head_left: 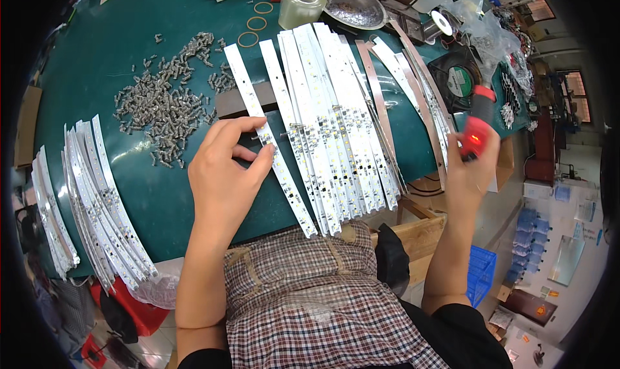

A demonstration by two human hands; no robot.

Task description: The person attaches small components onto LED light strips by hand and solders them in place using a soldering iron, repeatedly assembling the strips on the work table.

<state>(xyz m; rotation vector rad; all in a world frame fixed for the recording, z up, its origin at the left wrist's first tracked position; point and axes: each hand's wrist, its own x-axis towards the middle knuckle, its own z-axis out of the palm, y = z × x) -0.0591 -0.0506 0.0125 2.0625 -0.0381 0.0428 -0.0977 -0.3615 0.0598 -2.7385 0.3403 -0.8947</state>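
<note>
My left hand has thumb and index finger closed around a small silvery component on a white LED circuit strip. That strip slants across the near part of the green table, its upper part over a dark block. Raised off to the right, my right hand grips a red soldering iron with a lit display, its tip end pointing up. Just right of the left hand lies a row of overlapping LED strips, with several small components across their middle.
Loose small metal components form a pile at the left, behind two bundles of curved strips. A tape roll, a metal pan and rubber bands lie at the back. A black fan sits at the right.
</note>
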